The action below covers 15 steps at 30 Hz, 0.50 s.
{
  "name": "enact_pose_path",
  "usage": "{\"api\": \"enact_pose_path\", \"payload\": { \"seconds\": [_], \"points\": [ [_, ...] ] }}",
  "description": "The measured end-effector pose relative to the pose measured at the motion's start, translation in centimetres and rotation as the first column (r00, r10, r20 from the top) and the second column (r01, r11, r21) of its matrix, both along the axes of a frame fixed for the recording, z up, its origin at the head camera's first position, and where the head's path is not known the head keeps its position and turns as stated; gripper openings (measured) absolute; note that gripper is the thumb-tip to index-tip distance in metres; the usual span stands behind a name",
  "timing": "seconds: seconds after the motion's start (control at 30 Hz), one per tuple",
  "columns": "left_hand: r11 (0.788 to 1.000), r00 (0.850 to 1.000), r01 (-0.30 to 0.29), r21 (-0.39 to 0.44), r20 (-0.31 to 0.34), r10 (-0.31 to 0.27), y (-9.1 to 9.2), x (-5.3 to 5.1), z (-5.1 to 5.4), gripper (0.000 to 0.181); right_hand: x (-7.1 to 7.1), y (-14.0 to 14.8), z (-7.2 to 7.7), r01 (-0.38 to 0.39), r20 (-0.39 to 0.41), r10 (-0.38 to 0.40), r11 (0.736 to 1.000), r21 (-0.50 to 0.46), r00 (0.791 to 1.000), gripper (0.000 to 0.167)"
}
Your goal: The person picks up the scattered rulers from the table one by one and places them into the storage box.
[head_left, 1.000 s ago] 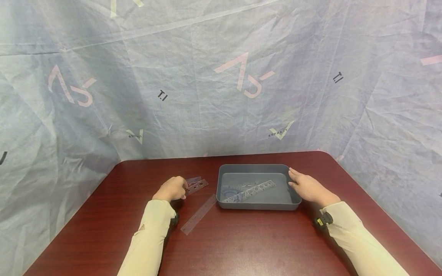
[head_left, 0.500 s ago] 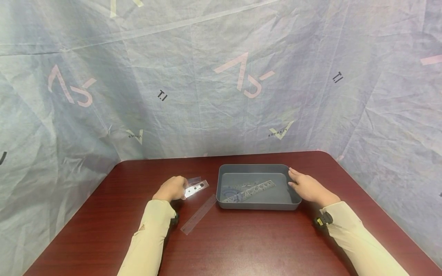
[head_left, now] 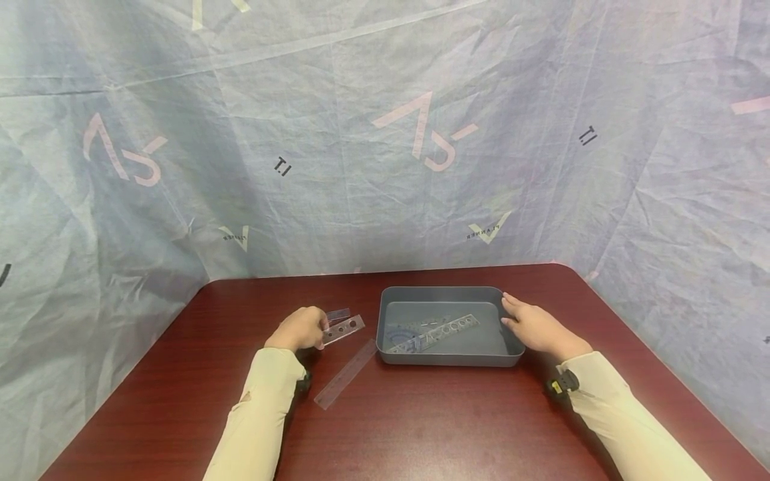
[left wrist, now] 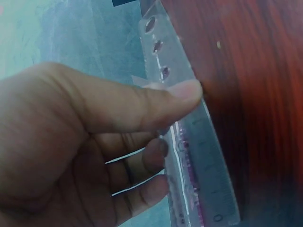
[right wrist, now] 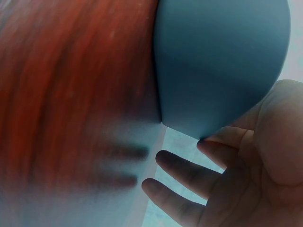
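Observation:
My left hand (head_left: 299, 329) pinches a clear ruler with round holes (head_left: 351, 331), left of the grey tray (head_left: 451, 359). In the left wrist view the thumb lies across the ruler's face and the other fingers curl behind it. My right hand (head_left: 538, 329) rests against the tray's right end with its fingers extended; the right wrist view shows them spread by the tray's outer wall (right wrist: 208, 71). Inside the tray lie a clear ruler with holes (head_left: 434, 335) and a bluish protractor-like piece (head_left: 398, 334), partly overlapping.
A plain clear ruler (head_left: 343, 377) lies slanted on the dark red table (head_left: 445, 421), its far end by the tray's left front corner. Another clear strip (head_left: 339, 313) lies just behind the held ruler. A pale printed cloth (head_left: 337, 200) hangs behind the table.
The ruler in my left hand has tilted slightly; its glare came and went, and its far end sits marginally farther right. My right hand and the tray have stayed put.

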<state>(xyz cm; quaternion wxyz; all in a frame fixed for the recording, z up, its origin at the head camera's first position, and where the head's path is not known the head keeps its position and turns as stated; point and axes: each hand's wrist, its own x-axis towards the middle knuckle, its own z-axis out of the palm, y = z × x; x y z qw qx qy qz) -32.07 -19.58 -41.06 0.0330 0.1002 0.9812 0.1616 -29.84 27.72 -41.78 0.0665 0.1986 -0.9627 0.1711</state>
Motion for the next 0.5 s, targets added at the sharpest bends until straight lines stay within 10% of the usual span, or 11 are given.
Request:
{"api": "enact_pose_path", "payload": {
  "seconds": [0.5],
  "points": [
    [0.999, 0.999, 0.045, -0.002, -0.008, -0.045, -0.28, 0.26, 0.96, 0.018, -0.09, 0.06, -0.09, 0.004, 0.017, -0.004, 1.000, 0.003, 1.000, 0.054]
  ]
}}
